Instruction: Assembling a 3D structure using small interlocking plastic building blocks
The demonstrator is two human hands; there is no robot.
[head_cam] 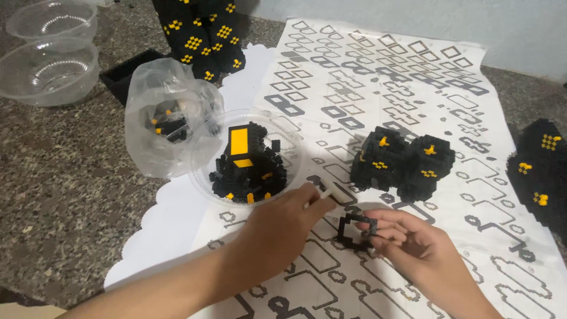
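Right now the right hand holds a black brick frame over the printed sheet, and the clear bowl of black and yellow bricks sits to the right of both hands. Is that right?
Not quite. In the head view the right hand does hold the black frame over the sheet, but the bowl sits up and to the left of the hands, beside a plastic bag.

Two bare forearms enter from six o'clock; left hand (282, 221) and right hand (422, 251) wear no gloves, rings or watch; no sleeves show; nails short.
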